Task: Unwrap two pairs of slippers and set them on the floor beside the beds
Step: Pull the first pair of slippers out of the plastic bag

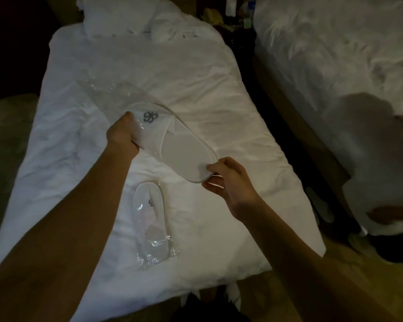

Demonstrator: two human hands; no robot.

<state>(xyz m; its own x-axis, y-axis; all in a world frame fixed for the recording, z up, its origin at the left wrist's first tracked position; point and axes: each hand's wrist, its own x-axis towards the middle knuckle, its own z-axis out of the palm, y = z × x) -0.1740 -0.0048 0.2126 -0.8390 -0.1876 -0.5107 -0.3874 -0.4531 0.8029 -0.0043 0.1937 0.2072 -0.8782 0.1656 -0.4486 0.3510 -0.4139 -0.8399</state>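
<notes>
Above the left bed (84,140) I hold a flat white slipper pair (179,149) with a grey logo on the toe. My left hand (122,133) grips the toe end, where clear plastic wrap (107,89) still covers the toe and trails away to the upper left. My right hand (228,180) pinches the bare heel end. A second slipper pair (149,219), sealed in clear plastic, lies on the duvet below, between my forearms.
A second bed (335,66) with a rumpled white duvet stands to the right across a dark narrow gap (277,117). A cluttered nightstand (230,17) sits between the bed heads. Wooden floor (349,270) shows at lower right. Pillows (126,17) lie at the head.
</notes>
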